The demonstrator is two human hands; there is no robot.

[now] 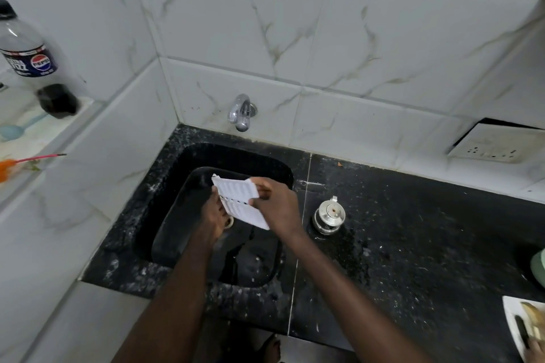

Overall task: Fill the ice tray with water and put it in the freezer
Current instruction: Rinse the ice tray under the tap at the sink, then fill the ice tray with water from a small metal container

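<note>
Left hand and right hand grip the ice tray above the sink.

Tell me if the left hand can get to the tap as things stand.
Probably yes. The tap sits on the wall above the sink, with nothing between it and the left hand; but that hand holds the ice tray, so the right hand must carry it alone.

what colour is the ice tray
The ice tray is white, seen best in the head view, over the black sink.
</note>
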